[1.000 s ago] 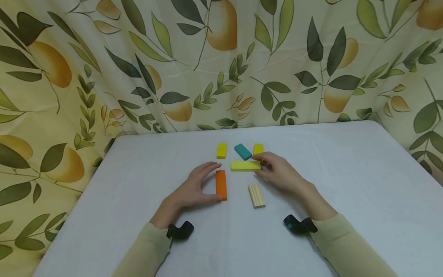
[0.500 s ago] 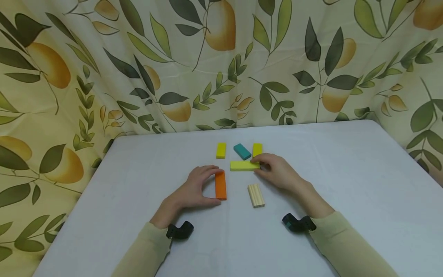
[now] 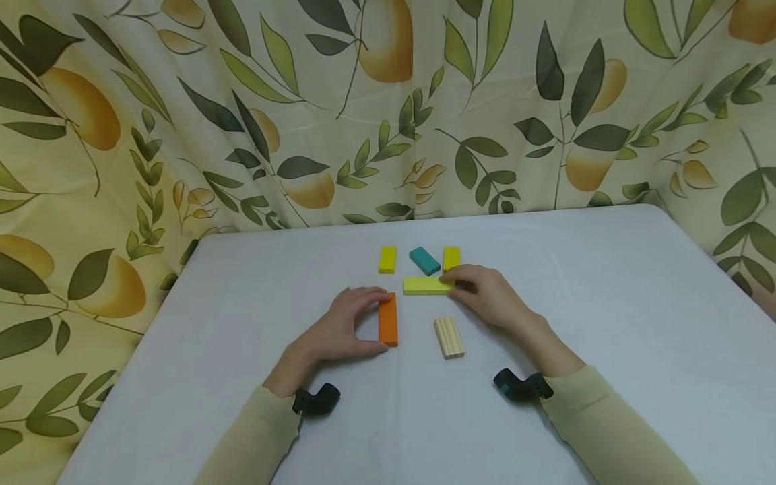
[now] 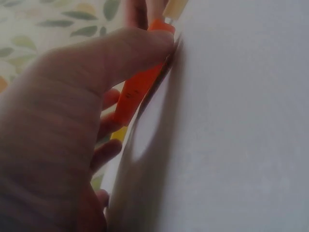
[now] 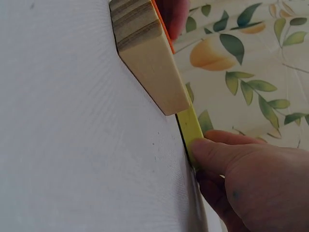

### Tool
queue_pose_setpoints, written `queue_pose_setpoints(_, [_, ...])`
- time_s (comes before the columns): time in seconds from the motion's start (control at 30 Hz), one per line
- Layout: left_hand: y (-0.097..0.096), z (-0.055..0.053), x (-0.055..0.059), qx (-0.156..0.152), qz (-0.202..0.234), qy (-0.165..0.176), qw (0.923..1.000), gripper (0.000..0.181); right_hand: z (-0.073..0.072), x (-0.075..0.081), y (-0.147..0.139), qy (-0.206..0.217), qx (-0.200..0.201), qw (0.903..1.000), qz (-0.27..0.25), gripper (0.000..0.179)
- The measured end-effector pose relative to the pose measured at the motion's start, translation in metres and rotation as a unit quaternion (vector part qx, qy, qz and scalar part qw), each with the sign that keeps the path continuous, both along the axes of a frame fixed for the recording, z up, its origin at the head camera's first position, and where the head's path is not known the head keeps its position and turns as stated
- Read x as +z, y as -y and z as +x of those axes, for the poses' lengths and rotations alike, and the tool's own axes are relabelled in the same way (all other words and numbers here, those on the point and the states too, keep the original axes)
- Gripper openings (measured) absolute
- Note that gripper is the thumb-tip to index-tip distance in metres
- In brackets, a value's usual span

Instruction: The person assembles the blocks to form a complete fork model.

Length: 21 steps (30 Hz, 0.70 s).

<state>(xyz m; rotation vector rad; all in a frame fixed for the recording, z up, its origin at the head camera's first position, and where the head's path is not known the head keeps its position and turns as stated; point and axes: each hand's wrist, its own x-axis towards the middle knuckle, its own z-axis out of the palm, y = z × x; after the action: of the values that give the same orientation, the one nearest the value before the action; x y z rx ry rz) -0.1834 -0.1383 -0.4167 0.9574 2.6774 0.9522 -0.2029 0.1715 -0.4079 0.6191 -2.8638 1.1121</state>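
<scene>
- The left hand (image 3: pixel 342 329) is holding the orange block (image 3: pixel 388 320) lengthwise, the gap between thumb and fingers spanning its length: the thumb is touching the near end, the fingertips the far end. The block is lying at 3 o'clock from that hand.
- The right hand (image 3: pixel 492 296) is pinching the right end of the yellow-green block (image 3: pixel 422 286) between thumb and fingers, the gap much narrower. This block is lying crosswise at 9 o'clock from the hand, and at about 1 to 2 o'clock from the orange block.
- The striped wooden block (image 3: pixel 449 337) is lying on the white table (image 3: pixel 606 303) at 7 to 8 o'clock from the right hand.
- Around the yellow-green block, a teal block (image 3: pixel 424 261) is sitting at 12 o'clock, the left yellow block (image 3: pixel 388 259) at 10 o'clock and the right yellow block (image 3: pixel 451 256) between 1 and 2 o'clock.
- The left wrist view is showing small dark marks (image 4: pixel 132 94) on the orange block's side, which the head view is not; a yellow patch (image 4: pixel 119 133) at its lower end is too blurred to match to a block.
- The right wrist view is revealing the wooden block's dark-banded end and the thumb pressing the yellow-green block's side.
</scene>
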Motion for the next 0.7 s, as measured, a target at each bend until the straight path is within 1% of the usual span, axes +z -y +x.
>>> queue_pose_setpoints(0.17, [-0.003, 0.000, 0.001, -0.001, 0.001, 0.009, 1.0000, 0.077, 0.000, 0.001, 0.001, -0.003, -0.004, 1.0000, -0.003, 0.030])
queue_pose_setpoints(0.5, [-0.015, 0.000, -0.001, -0.015, -0.001, 0.008, 0.9999, 0.076, -0.001, 0.003, 0.006, 0.003, -0.003, 1.0000, -0.001, 0.030])
queue_pose_setpoints(0.7, [-0.022, 0.001, -0.002, -0.018, -0.003, 0.007, 0.9998, 0.076, -0.002, 0.003, 0.009, 0.008, -0.008, 0.9999, 0.002, 0.029])
